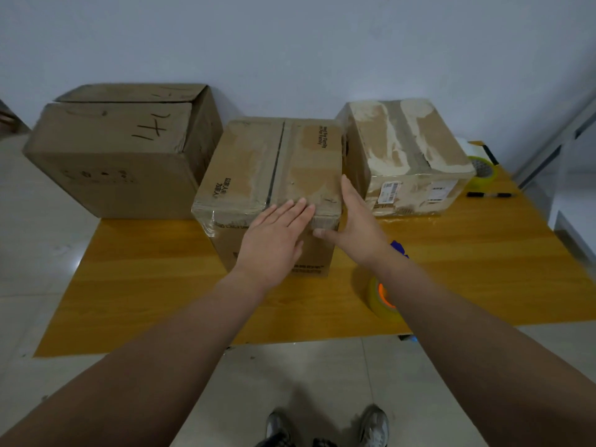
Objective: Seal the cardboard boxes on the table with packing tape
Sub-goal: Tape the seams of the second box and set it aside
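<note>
head view: your left hand (277,243) lies flat, fingers straight, on the near top edge of the middle box (251,162). your right hand (356,221), also spread, braces its right side, likely to hold the flaps shut. the tape roll (379,303) waits on the counter (145,269) beside it.

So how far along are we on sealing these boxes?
Probably done: the right box shows a tape strip along its top seam. In hand: the middle box, with the left hand flat on its front top edge and the right hand against its right side; its centre seam looks untaped. To do: the large box, no tape seen over its flaps. The tape roll lies on the table, unheld.
</note>
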### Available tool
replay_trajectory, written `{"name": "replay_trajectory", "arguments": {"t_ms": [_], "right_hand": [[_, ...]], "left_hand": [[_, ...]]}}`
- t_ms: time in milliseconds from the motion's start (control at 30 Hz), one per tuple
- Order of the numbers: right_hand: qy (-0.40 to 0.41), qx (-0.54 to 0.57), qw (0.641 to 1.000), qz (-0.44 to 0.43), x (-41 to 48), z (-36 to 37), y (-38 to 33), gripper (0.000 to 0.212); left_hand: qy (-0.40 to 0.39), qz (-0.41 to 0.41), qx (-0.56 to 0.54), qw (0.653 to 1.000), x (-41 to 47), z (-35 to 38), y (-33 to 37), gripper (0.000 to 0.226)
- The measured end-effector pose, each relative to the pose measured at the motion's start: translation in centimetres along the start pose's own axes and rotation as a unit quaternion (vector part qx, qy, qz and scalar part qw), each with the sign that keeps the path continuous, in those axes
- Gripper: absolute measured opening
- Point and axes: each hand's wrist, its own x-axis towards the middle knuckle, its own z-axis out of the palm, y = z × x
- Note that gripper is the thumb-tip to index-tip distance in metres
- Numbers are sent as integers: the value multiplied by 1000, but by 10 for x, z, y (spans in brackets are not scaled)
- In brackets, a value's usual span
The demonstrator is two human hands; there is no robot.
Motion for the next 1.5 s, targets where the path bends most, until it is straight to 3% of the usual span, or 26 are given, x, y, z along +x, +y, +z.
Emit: {"name": "replay_trajectory", "arguments": {"t_ms": [233,333,467,633,700,767,833,900,1033,1133,1233,1367,1500], "right_hand": [[-12,-149,971,-187,-3,-2,5,62],[-4,-241,936,-256,6,-5,5,62],[15,-310,903,-297,13,-20,14,60],[-66,-364,897,-240,16,-30,11,64],[-104,-376,899,-200,12,-32,6,84],[-135,-394,895,-159,2,-35,3,107],[-109,-391,900,-158,-5,-34,-9,101],[-68,-366,913,-167,-6,-24,-38,87],[-80,-314,929,-179,10,34,-107,65],[-104,-305,940,-117,25,73,-123,58],[-74,-386,912,-117,29,92,-111,64],[-13,-428,888,-166,28,100,-98,67],[-22,-482,856,-184,30,103,-95,70]], "left_hand": [[2,26,-25,999,5,-1,-10,51],[-9,85,-11,996,6,-8,-34,48],[-8,13,7,1000,-15,-14,-89,54],[-18,36,-15,999,-27,-13,-126,54],[-16,52,-24,998,-25,-14,-132,54],[-25,84,-19,996,-25,-18,-138,35],[-81,127,7,989,-24,-24,-145,63],[-64,163,25,984,-22,-27,-152,80],[3,17,-190,982,-7,-32,-149,53],[-64,-6,-228,972,4,-23,-150,47],[-93,23,-222,970,0,-12,-162,57],[-54,67,-154,984,-4,-3,-169,81],[-49,106,-58,991,-3,0,-174,80]]}}
